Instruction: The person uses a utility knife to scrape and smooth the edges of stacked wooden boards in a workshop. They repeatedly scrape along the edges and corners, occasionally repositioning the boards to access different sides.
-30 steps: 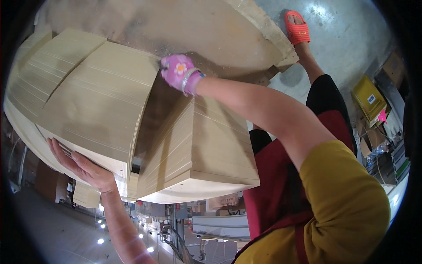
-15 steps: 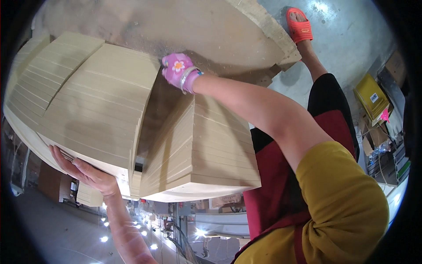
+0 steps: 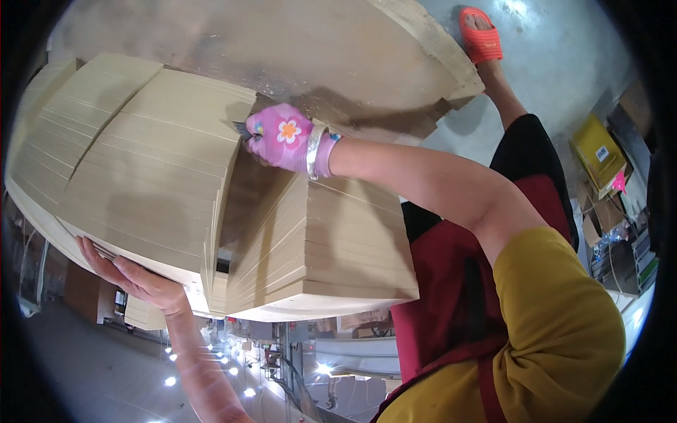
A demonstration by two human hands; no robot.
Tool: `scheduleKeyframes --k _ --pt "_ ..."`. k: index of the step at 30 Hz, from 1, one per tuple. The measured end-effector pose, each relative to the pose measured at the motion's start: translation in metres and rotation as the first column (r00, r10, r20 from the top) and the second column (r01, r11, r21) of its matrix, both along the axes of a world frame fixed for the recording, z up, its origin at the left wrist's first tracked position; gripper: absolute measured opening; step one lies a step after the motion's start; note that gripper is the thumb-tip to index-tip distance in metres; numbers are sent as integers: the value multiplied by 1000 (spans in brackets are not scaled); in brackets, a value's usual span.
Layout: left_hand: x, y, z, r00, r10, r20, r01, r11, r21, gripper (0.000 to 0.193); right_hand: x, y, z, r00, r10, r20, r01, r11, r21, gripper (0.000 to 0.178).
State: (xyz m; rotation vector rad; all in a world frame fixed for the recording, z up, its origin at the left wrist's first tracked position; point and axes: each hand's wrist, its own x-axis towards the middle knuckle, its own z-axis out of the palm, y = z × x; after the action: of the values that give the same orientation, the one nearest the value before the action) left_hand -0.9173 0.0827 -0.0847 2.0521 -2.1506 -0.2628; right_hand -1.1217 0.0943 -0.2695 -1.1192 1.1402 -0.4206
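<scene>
My right hand (image 3: 284, 139), in a pink glove with a flower print, is closed around a small dark flat tool (image 3: 242, 130). Its exact kind is hidden by the fingers. The tool's tip lies at the right edge of a large stack of beige boards (image 3: 151, 155), near the stack's far corner. My bare left hand (image 3: 137, 277) rests against the near side of that same stack, fingers stretched out along the layered edges. Below my gloved wrist stands a second beige board stack (image 3: 356, 240), with a narrow gap between the two.
A brown dusty surface (image 3: 176, 35) lies beyond the stacks, with a curved pale edge (image 3: 423, 42) toward the right. A foot in an orange slipper (image 3: 483, 39) stands on the grey floor. At the far right are a yellow box (image 3: 599, 151) and assorted clutter.
My right hand has come nearer along the stack's edge, and the dark tool now shows past its fingers. My left hand keeps nearly the same place.
</scene>
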Motion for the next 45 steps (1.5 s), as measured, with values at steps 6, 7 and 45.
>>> scheduleKeyframes --k 6,7,45 --pt "2 -5 0 998 -66 19 66 998 21 47 11 5 -49 968 -37 -250 64 993 101 13" --pt "6 -3 -1 997 -75 28 75 997 9 46 10 3 -36 962 20 -271 -15 1000 21 13" --pt "-10 -2 -1 994 99 -56 -101 994 -44 57 13 23 71 998 44 -42 -45 998 -32 11"
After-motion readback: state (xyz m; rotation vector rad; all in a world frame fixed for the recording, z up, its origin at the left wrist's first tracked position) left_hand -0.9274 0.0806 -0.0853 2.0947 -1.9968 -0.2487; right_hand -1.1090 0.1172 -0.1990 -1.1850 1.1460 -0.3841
